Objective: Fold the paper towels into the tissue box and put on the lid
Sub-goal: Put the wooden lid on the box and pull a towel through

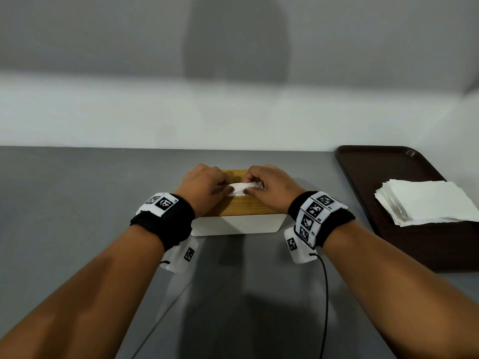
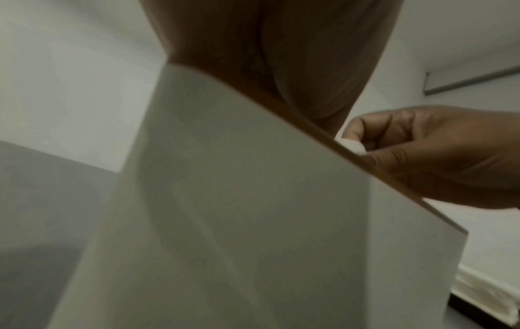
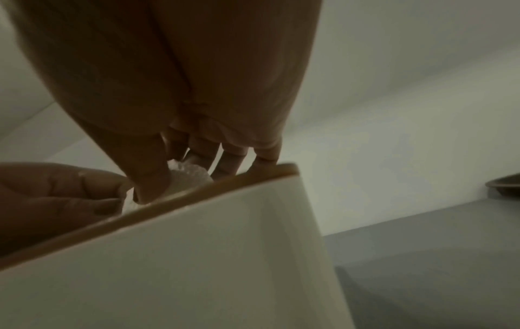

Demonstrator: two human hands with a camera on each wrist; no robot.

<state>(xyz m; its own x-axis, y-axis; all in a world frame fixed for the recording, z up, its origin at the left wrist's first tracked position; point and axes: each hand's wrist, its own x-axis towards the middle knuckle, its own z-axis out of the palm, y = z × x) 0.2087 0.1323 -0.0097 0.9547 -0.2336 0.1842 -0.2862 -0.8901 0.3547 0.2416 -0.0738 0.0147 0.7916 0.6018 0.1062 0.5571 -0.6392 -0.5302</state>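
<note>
A white tissue box (image 1: 237, 224) with a wooden lid (image 1: 241, 204) on top stands mid-table. A tuft of white paper towel (image 1: 242, 188) sticks up from the lid's middle. Both hands rest on the lid. My left hand (image 1: 207, 187) pinches the tuft's left end and my right hand (image 1: 267, 186) pinches its right end. In the right wrist view the thumb (image 3: 152, 184) presses the towel (image 3: 188, 175) above the lid's edge (image 3: 168, 200). The left wrist view shows the box wall (image 2: 239, 200), and the right hand (image 2: 422, 151) holding a bit of white towel (image 2: 353, 145).
A dark brown tray (image 1: 383, 172) lies at the right with a stack of white paper towels (image 1: 425, 200) on it. Grey table surface (image 1: 77, 193) surrounds the box. A white wall runs behind. Wrist cables trail toward the table's near edge.
</note>
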